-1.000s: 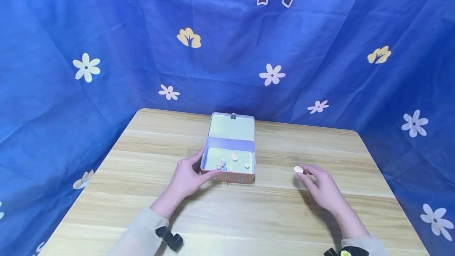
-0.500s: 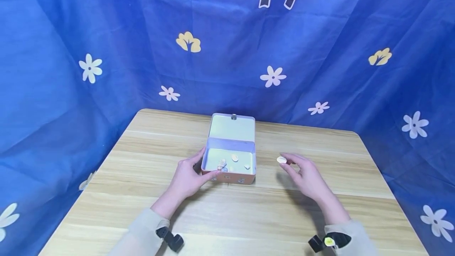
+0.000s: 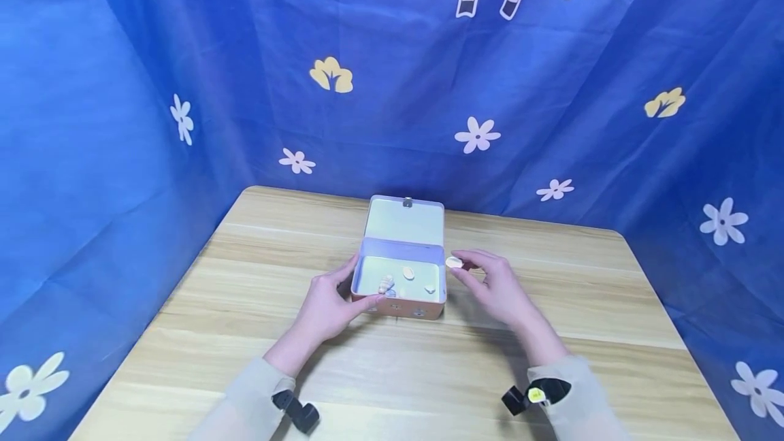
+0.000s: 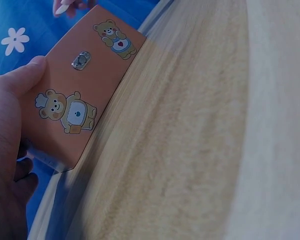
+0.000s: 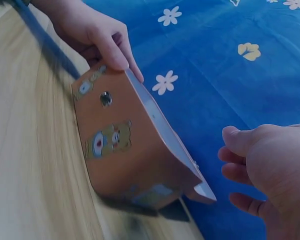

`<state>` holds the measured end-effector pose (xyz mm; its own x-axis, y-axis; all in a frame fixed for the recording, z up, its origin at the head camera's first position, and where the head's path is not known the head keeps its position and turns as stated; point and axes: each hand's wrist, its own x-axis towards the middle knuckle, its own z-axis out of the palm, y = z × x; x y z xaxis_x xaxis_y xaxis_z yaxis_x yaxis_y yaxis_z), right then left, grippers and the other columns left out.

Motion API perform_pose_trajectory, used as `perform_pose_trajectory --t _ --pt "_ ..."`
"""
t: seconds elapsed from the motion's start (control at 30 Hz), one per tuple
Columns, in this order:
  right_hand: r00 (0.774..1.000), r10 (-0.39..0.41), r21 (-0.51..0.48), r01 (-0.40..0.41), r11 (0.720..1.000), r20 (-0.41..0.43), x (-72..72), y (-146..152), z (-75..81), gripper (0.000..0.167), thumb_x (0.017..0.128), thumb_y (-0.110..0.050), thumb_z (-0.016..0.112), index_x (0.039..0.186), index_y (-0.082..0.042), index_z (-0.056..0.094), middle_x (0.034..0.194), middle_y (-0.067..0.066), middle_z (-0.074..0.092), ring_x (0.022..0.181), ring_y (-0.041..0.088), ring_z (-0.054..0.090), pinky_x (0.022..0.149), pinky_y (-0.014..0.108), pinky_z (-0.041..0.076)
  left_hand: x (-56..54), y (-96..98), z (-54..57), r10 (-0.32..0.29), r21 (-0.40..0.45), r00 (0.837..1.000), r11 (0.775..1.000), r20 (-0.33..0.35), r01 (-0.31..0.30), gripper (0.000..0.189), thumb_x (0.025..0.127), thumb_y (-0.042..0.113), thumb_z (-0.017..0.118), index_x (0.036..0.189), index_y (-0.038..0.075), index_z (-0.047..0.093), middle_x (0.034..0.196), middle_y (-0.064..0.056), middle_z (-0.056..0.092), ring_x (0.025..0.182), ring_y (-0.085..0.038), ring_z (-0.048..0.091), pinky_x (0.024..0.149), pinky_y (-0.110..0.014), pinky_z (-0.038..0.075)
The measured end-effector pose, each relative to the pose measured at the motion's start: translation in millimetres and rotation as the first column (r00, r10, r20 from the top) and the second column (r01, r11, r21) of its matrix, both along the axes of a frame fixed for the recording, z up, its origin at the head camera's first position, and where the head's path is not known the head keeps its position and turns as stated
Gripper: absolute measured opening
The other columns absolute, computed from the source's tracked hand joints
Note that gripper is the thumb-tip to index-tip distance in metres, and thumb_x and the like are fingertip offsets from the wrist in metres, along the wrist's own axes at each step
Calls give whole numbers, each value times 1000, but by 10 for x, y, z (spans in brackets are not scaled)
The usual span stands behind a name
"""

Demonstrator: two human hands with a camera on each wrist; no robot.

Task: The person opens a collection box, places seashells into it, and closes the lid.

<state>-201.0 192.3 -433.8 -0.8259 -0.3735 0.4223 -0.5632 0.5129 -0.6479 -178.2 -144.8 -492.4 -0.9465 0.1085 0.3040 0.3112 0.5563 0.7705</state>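
An orange tin box (image 3: 407, 309) with bear pictures stands on the table, its hinged lid (image 3: 405, 220) raised at the back. My left hand (image 3: 327, 306) grips the box's left front corner, thumb on the front rim and fingers along the side. Inside lie a ridged spiral shell (image 3: 386, 284), a pale oval shell (image 3: 408, 273) and a small shell (image 3: 430, 289). Between thumb and fingertips my right hand (image 3: 499, 288) pinches a white seashell (image 3: 454, 262), close beside the box's right wall. In the right wrist view that shell is hidden by the hand.
The wooden table (image 3: 416, 373) extends on every side of the box. Blue cloth (image 3: 392, 87) printed with flowers hangs behind the table and along both sides. Each sleeve carries a black wrist camera (image 3: 295, 411).
My right hand has moved left and away from me with the white seashell, from the table's right part to the box's right side. The left hand keeps its grip on the box.
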Motion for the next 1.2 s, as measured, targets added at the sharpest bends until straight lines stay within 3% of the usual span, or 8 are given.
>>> perform_pose_trajectory --t 0.23,0.5,0.87,1.07,1.2 --pt "997 53 -52 -51 997 49 -92 -216 -22 30 101 -16 75 128 -4 76 117 4 77 100 17 70 88 44 60 20 1 17 4 -17 1000 1000 12 -4 105 75 59 92 153 0 52 145 -18 58 135 -33 56 115 -48 43" --pt "993 98 -48 -95 994 69 -137 -396 -98 29 102 -18 75 128 -6 76 110 -1 76 98 15 68 83 49 61 40 3 5 9 -13 1000 1000 28 -9 109 74 66 89 154 1 51 146 -18 57 137 -34 55 116 -49 42" --pt "991 115 -55 -111 992 72 -171 -518 -174 28 99 -15 78 124 -2 77 104 -1 75 93 15 68 81 55 60 39 7 -28 16 -9 1000 1000 13 -16 104 75 59 92 154 4 53 147 -14 57 136 -32 56 116 -48 43" --pt "990 128 -52 -125 991 63 -168 -564 -213 26 99 -16 78 123 -4 77 101 -3 75 90 12 68 75 49 60 38 18 -46 14 -9 1000 1000 -11 -14 102 75 58 93 153 4 54 147 -14 58 135 -32 57 115 -49 44" --pt "989 137 -47 -135 990 57 -167 -587 -231 29 99 -16 78 124 -1 76 102 -2 75 91 13 67 77 52 58 38 29 -50 12 -9 1000 1000 -24 -12 102 76 58 93 153 3 54 146 -15 58 134 -32 57 114 -50 45"
